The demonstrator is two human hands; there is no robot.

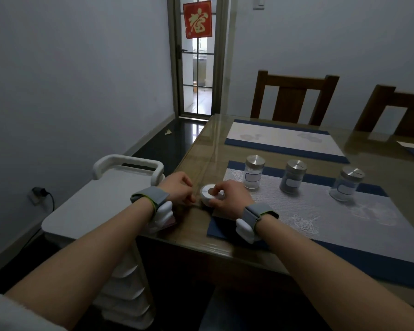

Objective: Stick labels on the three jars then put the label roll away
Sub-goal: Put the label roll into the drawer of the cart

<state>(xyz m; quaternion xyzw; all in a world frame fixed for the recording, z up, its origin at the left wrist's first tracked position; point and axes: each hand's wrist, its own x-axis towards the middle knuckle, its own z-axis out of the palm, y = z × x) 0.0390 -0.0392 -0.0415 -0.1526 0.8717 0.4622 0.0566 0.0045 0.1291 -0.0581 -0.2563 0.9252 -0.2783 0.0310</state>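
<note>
At table edge | right hand (pixel 227 195) fingers curled round label roll (pixel 207 192) | left hand (pixel 178 187) fingers pinched at its side

3 labelled steel-lidded jars (pixel 292 176) upright; white label roll (pixel 208 194) flat.

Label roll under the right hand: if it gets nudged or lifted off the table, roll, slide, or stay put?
The label roll lies flat on its face on the glossy table, so it probably won't roll unless tipped on edge. The glass-like top suggests it may slide when pushed. It looks small and light; the right hand grips it easily while the left hand pinches beside it.
</note>
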